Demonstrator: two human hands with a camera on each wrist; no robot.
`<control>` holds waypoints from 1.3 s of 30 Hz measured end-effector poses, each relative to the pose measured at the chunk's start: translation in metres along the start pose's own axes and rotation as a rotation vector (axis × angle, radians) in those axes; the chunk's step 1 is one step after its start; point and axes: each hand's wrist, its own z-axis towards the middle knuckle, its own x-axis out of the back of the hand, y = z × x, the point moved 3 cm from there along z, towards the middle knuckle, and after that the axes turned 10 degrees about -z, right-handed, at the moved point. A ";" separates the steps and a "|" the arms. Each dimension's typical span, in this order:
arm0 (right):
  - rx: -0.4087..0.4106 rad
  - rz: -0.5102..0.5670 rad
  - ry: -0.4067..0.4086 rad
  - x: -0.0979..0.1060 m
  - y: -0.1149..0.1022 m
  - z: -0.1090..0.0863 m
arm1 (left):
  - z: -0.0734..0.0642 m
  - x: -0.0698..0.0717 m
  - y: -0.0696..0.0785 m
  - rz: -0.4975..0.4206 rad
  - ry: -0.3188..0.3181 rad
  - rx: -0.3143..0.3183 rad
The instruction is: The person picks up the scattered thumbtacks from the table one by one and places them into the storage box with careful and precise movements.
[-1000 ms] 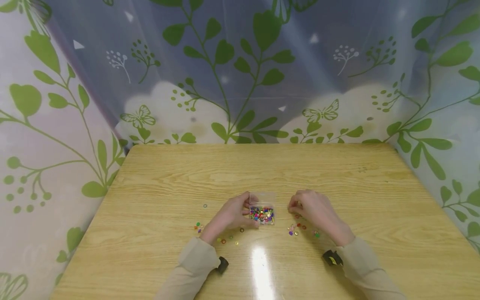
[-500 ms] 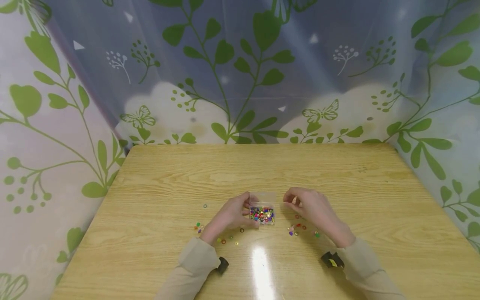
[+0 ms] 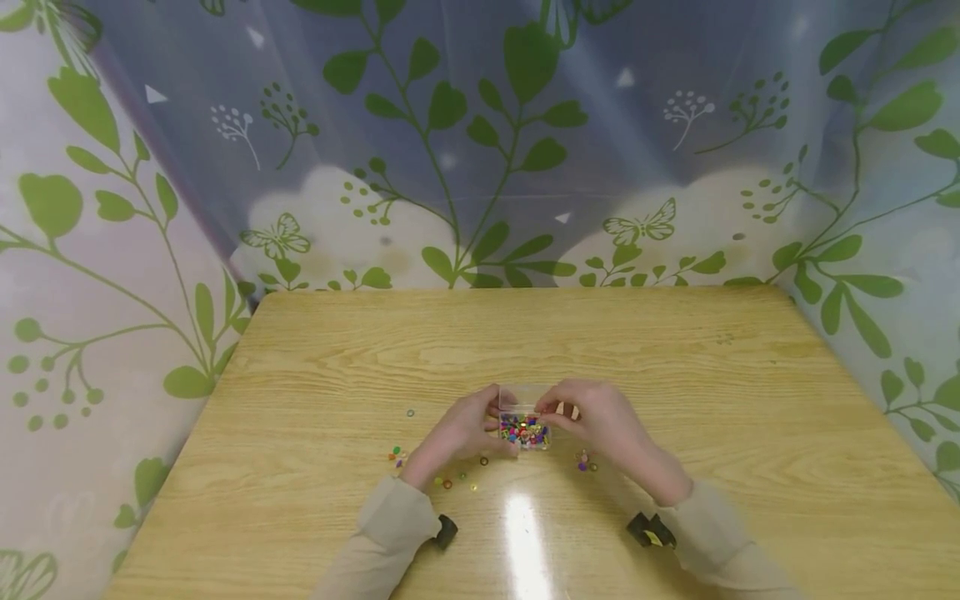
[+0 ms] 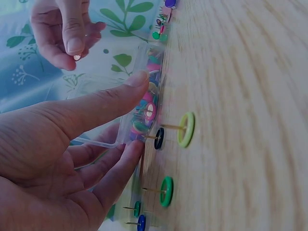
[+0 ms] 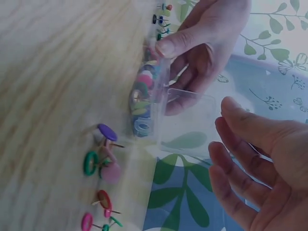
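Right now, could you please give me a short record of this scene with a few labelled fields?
surface: wooden table
container: clear plastic box open, holding coloured pushpins
left hand: grips the box's left side between thumb and fingers
right hand: above the box, pinching a small pin; fingers curled
loose items: scattered pushpins on the table either side of the box
backdrop: leaf-print curtain

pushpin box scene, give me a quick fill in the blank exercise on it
1. The left hand grips a small clear ____ full of coloured pushpins.
2. Loose pushpins lie scattered on the ____ table.
3. The right hand pinches one ____ between thumb and finger above the box.
4. Both sleeves are ____ in colour.

Missing words: box; wooden; pushpin; beige
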 end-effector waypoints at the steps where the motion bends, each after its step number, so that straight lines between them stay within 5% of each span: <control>1: -0.002 0.004 -0.008 -0.001 0.000 0.000 | 0.000 0.000 0.000 0.000 0.000 0.000; 11: -0.039 -0.040 -0.040 0.003 0.012 -0.012 | -0.001 0.000 0.000 -0.017 0.003 0.005; 24: -0.162 -0.184 -0.128 0.016 0.057 -0.039 | -0.001 0.000 -0.001 -0.011 -0.003 -0.012; 39: -0.258 -0.152 -0.277 0.008 0.074 -0.046 | -0.001 0.000 -0.002 -0.014 -0.006 -0.010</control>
